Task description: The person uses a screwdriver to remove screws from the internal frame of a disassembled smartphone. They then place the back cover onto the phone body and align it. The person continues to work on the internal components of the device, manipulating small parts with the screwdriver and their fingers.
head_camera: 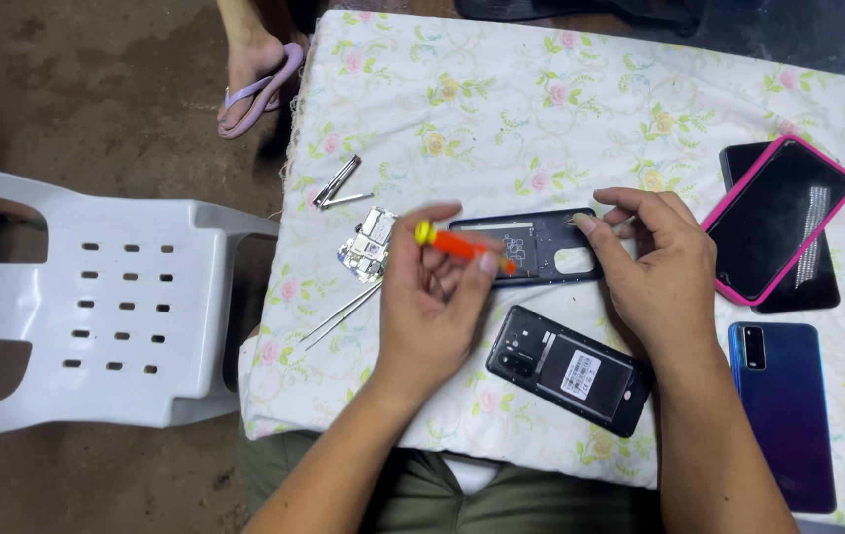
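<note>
The person is sitting at a table [581, 89] that is wearing a flowery cloth. The left hand [432, 307] is closing around a small orange screwdriver [464, 244] with a yellow top. The screwdriver is lying tilted over the fingers, with its tip pointing at a black phone frame [531, 247]. The right hand [655, 262] is pinching something tiny between thumb and finger, just above the frame's right end; it is too small to tell what it is. An open black phone [569, 369] is lying on the cloth just below the two hands. A small circuit board [368, 244] and some thin metal tools [341, 183] are lying to the left. A phone in a pink case [779, 218] and a blue phone [784, 415] are resting on the right. A white plastic chair [96, 307] is standing beside the table.
</note>
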